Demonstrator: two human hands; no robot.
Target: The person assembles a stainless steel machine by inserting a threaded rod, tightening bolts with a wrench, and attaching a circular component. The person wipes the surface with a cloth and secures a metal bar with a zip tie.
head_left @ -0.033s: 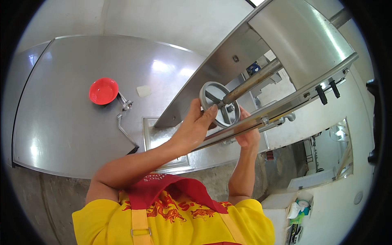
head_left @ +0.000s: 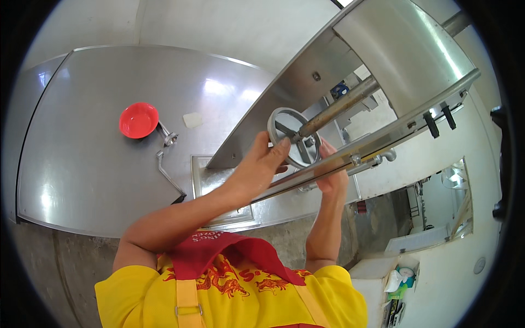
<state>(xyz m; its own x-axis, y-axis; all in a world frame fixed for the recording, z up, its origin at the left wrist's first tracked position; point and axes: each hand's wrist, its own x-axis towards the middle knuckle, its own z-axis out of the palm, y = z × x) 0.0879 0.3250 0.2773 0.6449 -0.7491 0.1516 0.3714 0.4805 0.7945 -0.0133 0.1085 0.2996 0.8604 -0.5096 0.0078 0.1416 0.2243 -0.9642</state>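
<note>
To the left, on the grey steel worktop [head_left: 93, 164], I see a round red bowl [head_left: 139, 120]; midway, the left hand [head_left: 264, 162] clamps thumb and fingers on the left rim of a spoked, round grey metal disc [head_left: 296, 139]. Partly behind a steel rail [head_left: 383, 142], the right hand [head_left: 333, 181] is at the disc's right side; I cannot tell its grip.

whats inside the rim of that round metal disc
Inside the round metal disc are spokes, a small knob and the end of a metal rod. The left hand covers part of its rim; its far side cannot be seen.
</note>
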